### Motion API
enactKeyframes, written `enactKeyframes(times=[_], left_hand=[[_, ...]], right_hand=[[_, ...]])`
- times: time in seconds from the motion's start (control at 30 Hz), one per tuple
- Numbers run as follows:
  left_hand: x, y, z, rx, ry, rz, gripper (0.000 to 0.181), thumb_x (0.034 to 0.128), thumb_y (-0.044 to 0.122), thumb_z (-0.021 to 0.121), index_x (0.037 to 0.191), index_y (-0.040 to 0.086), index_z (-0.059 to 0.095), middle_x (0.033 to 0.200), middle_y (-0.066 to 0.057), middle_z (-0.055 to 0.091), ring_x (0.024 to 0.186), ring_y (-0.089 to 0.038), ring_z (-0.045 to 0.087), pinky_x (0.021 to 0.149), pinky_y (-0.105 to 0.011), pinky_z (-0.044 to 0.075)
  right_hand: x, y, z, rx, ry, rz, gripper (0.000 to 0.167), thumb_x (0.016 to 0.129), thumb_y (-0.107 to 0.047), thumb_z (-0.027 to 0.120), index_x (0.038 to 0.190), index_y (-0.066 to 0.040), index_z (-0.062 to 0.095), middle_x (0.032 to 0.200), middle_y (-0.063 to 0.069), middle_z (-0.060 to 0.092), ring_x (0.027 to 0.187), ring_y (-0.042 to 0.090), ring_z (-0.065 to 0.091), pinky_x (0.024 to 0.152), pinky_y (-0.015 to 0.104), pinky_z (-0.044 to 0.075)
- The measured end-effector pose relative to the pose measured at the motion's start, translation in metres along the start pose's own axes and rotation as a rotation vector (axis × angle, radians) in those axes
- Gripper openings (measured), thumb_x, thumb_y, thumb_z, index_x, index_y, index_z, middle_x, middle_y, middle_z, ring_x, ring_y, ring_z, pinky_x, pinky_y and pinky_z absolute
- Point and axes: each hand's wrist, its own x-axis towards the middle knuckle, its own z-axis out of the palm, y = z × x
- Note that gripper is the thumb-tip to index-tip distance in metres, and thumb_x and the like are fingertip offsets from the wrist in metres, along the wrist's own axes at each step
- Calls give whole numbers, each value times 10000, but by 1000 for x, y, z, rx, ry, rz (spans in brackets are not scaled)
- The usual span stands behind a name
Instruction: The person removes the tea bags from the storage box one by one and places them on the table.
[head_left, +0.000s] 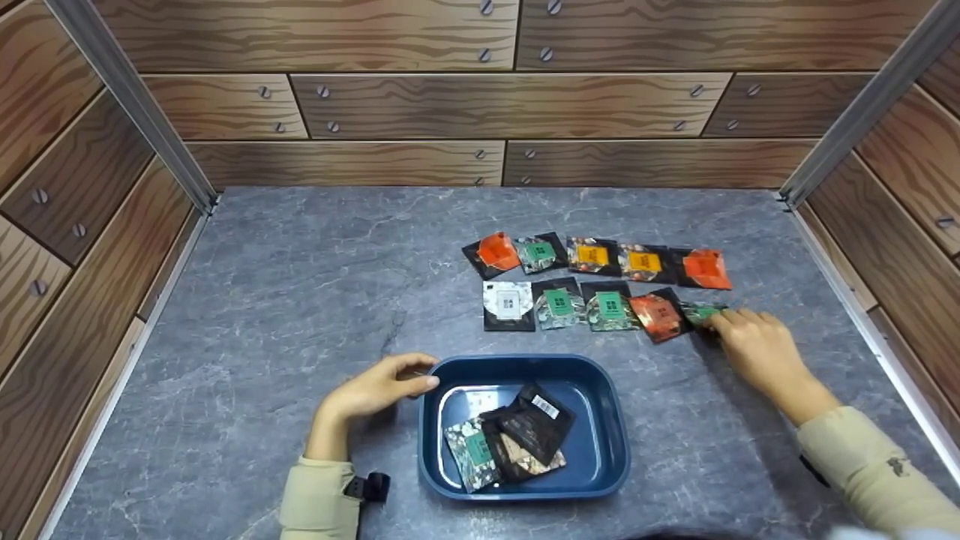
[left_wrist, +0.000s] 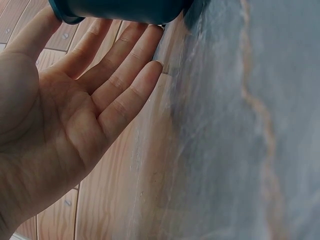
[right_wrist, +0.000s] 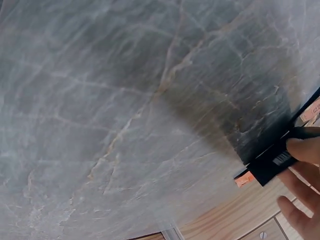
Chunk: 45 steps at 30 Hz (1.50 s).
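Several sachets lie in two rows on the grey table, among them a white one (head_left: pixel 509 305) and a red one (head_left: pixel 658 315). At the right end of the nearer row, my right hand (head_left: pixel 757 352) pinches a green and black sachet (head_left: pixel 701 312), its dark back showing in the right wrist view (right_wrist: pixel 272 161) by my fingers (right_wrist: pixel 301 150). My left hand (head_left: pixel 375 388) touches the rim of a blue bin (head_left: pixel 525 496) at its far left corner, its fingers mostly straight in the left wrist view (left_wrist: pixel 75 110). Inside the bin lie a green sachet (head_left: pixel 474 454) and dark ones (head_left: pixel 536 424), overlapping.
The farther row holds two orange sachets (head_left: pixel 703 268) at its ends, with green and yellow ones (head_left: pixel 641 262) between. Wood-patterned panels (head_left: pixel 510 105) with metal corner posts enclose the table (head_left: pixel 300 247) at the back and sides.
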Motion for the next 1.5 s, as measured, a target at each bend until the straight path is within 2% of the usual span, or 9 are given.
enactKeyframes(times=[0.13,0.27,0.57,0.73,0.97,1.07,1.2,1.4,1.5], left_hand=[[0,0,0,4,-2,-1,410,999,195,607,1312,-64,551,1180,-166,649,1066,-245,617,909,-363,528],[0,1,0,14,-5,0,433,1003,213,601,1316,-80,540,1173,-167,651,1052,-235,619,896,-357,533],[1,0,1,2,0,-21,435,998,224,610,1318,-64,545,1180,-152,653,1086,-279,616,913,-379,530],[1,0,1,2,-2,-17,430,999,221,608,1315,-65,547,1175,-146,654,1093,-283,614,918,-383,530],[1,0,1,3,-3,-9,408,999,208,607,1303,-59,558,1172,-157,655,1073,-262,618,909,-374,532],[1,0,1,-1,-5,-7,407,1000,211,605,1304,-56,558,1180,-163,652,1081,-261,617,913,-372,531],[1,0,1,-7,-6,-9,414,1002,204,604,1313,-64,549,1187,-168,649,1079,-251,613,914,-370,527],[0,1,1,-11,-4,-9,419,1001,200,606,1317,-67,546,1186,-171,647,1065,-228,609,913,-364,521],[0,1,1,-12,-4,-6,410,1000,197,607,1312,-63,552,1177,-176,650,1060,-225,611,913,-365,521]], right_hand=[[-3,0,0,19,-100,48,219,716,77,712,923,34,655,852,207,669,732,404,621,611,559,515],[-4,-1,0,23,-175,86,308,691,94,706,993,38,679,950,233,684,841,437,644,710,592,527],[-4,-2,-3,18,-219,103,376,682,90,711,1053,36,690,1027,259,679,877,465,641,719,612,528],[-2,-5,-7,16,-242,107,372,666,92,728,1031,32,684,1012,251,677,877,461,640,731,609,524],[6,-14,-10,17,-192,59,316,682,23,802,973,27,677,960,216,675,844,424,639,678,589,524],[11,-22,-12,27,-164,27,289,701,12,812,956,22,678,956,200,679,845,407,638,692,584,527],[19,-35,-16,31,-101,-32,216,735,51,744,941,17,689,934,185,688,838,383,636,699,554,533],[35,-58,-25,24,-14,-120,197,754,73,652,939,17,693,904,171,690,803,367,622,642,486,507],[43,-72,-32,36,13,-158,153,822,34,581,924,13,694,886,159,689,774,355,614,626,470,499]])
